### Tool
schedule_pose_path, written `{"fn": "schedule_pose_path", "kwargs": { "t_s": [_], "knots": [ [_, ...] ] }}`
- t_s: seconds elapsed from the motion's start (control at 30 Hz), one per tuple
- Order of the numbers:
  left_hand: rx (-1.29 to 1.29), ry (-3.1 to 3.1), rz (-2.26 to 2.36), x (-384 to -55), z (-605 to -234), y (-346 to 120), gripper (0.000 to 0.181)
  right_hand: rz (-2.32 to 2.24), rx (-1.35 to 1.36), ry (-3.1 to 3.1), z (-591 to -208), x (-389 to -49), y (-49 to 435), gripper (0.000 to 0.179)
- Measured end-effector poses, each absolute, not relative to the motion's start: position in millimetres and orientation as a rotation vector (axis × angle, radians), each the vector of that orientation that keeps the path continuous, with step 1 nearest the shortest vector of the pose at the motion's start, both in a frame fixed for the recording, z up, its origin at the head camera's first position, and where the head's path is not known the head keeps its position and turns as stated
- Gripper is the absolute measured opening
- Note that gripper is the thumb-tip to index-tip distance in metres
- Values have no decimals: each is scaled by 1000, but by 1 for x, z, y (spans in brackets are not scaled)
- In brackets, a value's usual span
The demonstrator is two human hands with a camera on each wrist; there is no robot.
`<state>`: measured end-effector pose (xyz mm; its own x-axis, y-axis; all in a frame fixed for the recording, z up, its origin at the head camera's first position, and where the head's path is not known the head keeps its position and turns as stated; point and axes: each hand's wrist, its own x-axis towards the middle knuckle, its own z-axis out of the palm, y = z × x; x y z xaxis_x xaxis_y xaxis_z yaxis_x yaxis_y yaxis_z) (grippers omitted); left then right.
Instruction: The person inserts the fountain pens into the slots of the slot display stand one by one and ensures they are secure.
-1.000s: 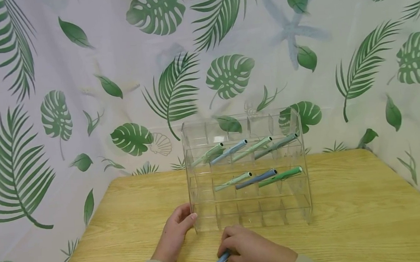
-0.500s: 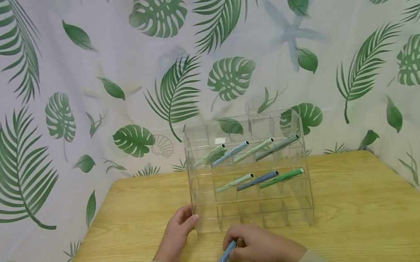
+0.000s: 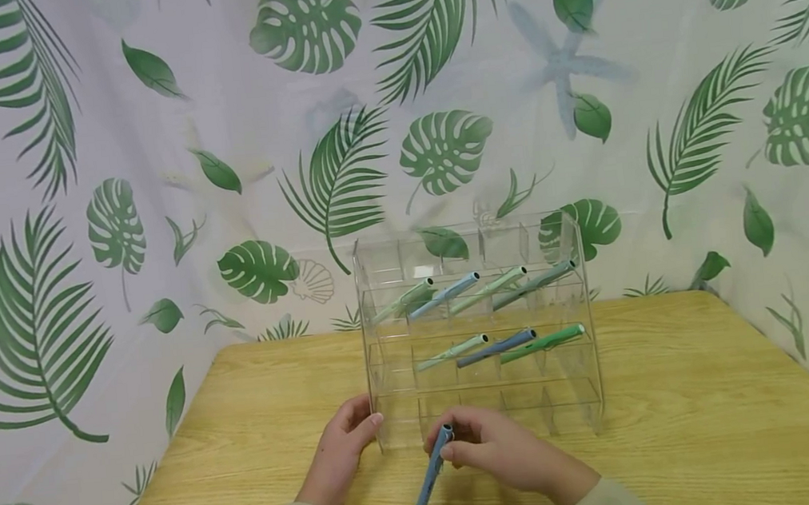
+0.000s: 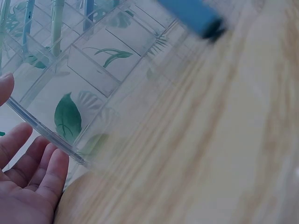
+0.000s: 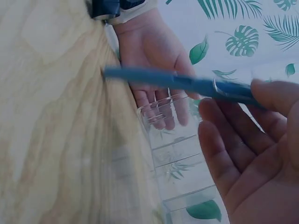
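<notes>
My right hand (image 3: pixel 505 452) pinches a blue pen (image 3: pixel 431 479) near its capped end between thumb and fingers. The pen slants in front of the rack, cap end up and the other end down toward the table. In the right wrist view, the blue pen (image 5: pixel 154 78) crosses in front of the left hand. My left hand (image 3: pixel 342 450) rests at the lower left edge of a clear acrylic pen rack (image 3: pixel 392 406). Its thumb lies at the front edge, with relaxed fingers (image 4: pixel 52 175) against the outer side of the panel.
Pens lean in two tiers of the rack: several in the upper one, including a light blue pen (image 3: pixel 444 295), and a lower three, including a green pen (image 3: pixel 542 343). A wooden table (image 3: pixel 685 404) lies beneath, with a leaf-print cloth (image 3: pixel 218 100) behind.
The right hand has lifted the blue pen up and slightly right, turning it steeper so its cap end shows above the fingers. The left hand stays at the rack's side.
</notes>
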<state>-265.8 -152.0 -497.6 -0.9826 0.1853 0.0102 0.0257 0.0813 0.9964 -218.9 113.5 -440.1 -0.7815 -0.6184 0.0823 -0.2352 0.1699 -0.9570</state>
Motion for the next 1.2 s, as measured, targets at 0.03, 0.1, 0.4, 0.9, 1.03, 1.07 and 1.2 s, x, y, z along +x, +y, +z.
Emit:
{"fn": "schedule_pose_path", "kwargs": {
  "t_s": [0.03,0.1,0.4,0.9,1.03,1.07,1.2],
  "knots": [
    [216,2218,2041,-266,-498,-152,51,-1672,-801,2115,-439,-219,113,21],
    [214,2216,2042,-266,-497,-152,52,-1710,-784,2125,-436,-219,113,22],
    [208,2205,2041,-266,-498,-153,52,-1896,-702,2228,-418,-218,109,31],
    [218,2252,2024,-265,-497,-153,51,-2191,-641,2304,-392,-225,102,23],
    [218,2236,2032,-266,-497,-153,51,-2208,-639,2332,-387,-227,101,22],
    [219,2232,2034,-266,-497,-153,51,-2214,-640,2335,-386,-228,101,22],
    [226,2231,2040,-266,-497,-153,48,-2241,-643,2364,-382,-229,99,22]
  ]
}}
